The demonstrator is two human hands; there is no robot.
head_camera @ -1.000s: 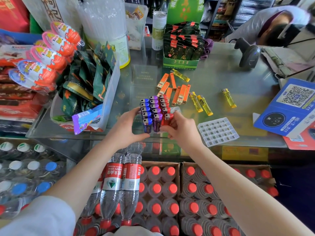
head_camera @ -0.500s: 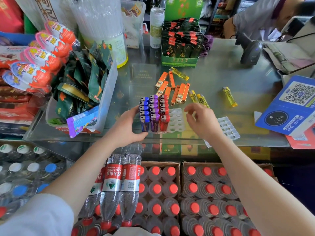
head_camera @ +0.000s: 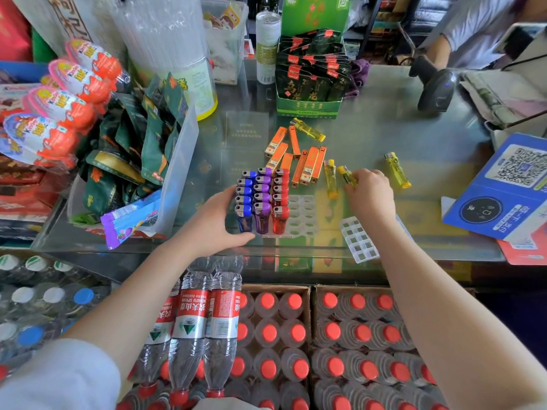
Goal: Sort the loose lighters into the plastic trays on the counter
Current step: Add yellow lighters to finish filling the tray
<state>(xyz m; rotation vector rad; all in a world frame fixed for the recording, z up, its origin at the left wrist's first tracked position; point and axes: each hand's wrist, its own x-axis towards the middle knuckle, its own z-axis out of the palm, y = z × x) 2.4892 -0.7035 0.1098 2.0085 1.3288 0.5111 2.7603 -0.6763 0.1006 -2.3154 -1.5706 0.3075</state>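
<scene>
Nearest: cartons of red-capped bottles (head_camera: 296, 344) below the glass counter (head_camera: 414, 125). At counter's front edge, spare tray (head_camera: 359, 241), lying flat, partly under the right forearm. Left of it, main tray (head_camera: 302, 214): three columns of upright lighters, blue (head_camera: 245, 202), purple (head_camera: 262, 202), red (head_camera: 280, 202); right-hand cells unfilled. Left hand (head_camera: 216, 220) cupped against the blue column's left side, thumb along the tray's front edge, fingers curved round the block. Right hand (head_camera: 370, 193) beyond the spare tray, fingertips pinching a yellow lighter (head_camera: 347, 175) lying on the glass. Just left of that, second yellow (head_camera: 331, 179); to the right, apart, third yellow (head_camera: 397, 170). Behind the main tray, orange lighters (head_camera: 299, 155) in a loose cluster, flat. Farthest, fourth yellow (head_camera: 307, 130), before a green box (head_camera: 307, 105).
</scene>
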